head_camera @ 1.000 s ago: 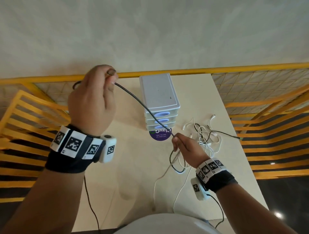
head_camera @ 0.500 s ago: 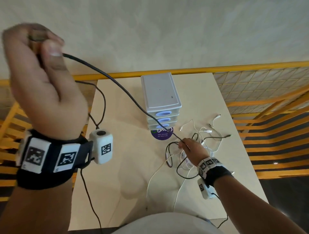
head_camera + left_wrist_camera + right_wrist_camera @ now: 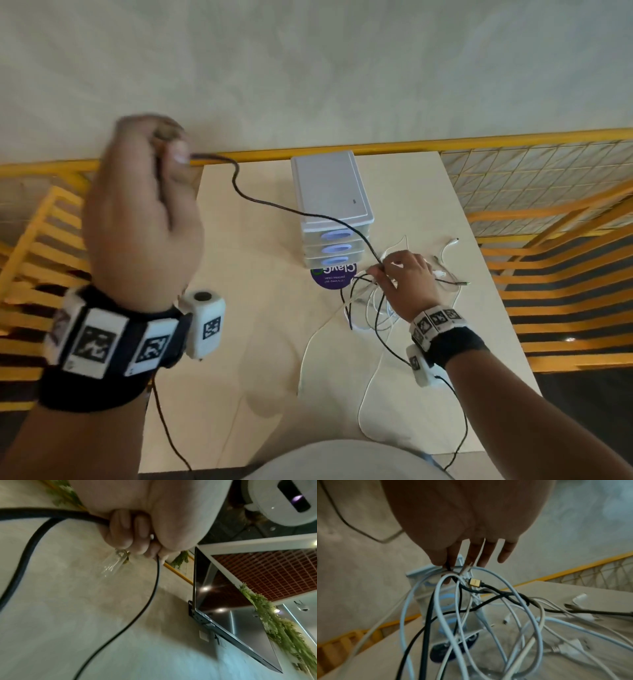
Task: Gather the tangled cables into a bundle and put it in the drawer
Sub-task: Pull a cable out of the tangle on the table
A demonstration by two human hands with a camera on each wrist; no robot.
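My left hand [image 3: 161, 161] is raised at the left, fingers curled round one end of a black cable [image 3: 274, 205]. That black cable [image 3: 150, 593] hangs slack in a curve across the top of the white three-drawer unit [image 3: 329, 192]. It runs down to my right hand [image 3: 394, 270], which pinches it just right of the drawers. Below that right hand [image 3: 453, 563] hangs a tangle of white and black cables [image 3: 471, 615], partly lifted off the table [image 3: 253, 308]. All three drawers look closed.
Loose white cable ends [image 3: 448, 245] lie on the table to the right of the tangle. A purple round sticker [image 3: 332, 277] sits in front of the drawer unit. Yellow railings [image 3: 565, 274] flank the table on both sides, with a wall behind.
My left hand has come down from its high pull, so the black cable went from taut to slack. My right hand shifted up toward the drawer unit, still in the tangle.
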